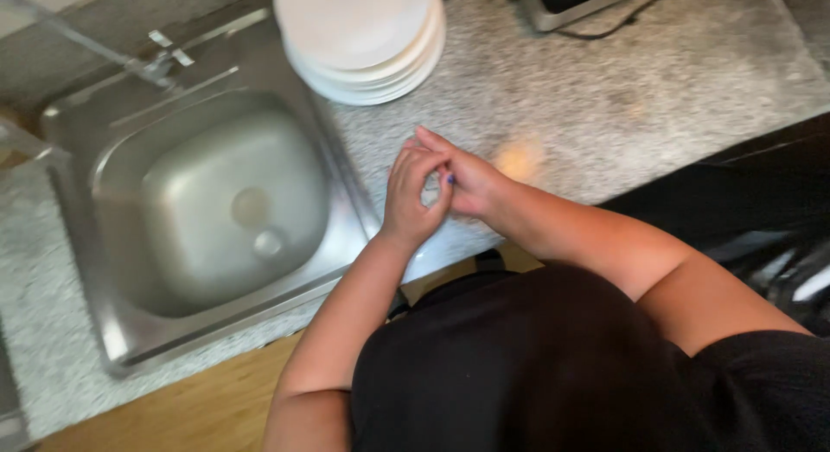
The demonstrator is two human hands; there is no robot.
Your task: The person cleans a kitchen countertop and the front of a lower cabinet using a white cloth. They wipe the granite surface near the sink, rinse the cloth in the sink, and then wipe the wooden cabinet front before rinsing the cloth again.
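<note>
While both hands meet over the speckled counter [605, 97], the left hand [415, 197] curls its fingers round the fingertips of the right hand [471, 179], and neither seems to hold anything, though whether something small sits between them I cannot tell. They hover just right of the steel sink [207, 218], whose basin looks empty, with a stack of white plates [363, 37] at the far edge beside the tap [160, 67]. If she is rubbing her hands, it would go better done over the basin, well clear of the plates.
</note>
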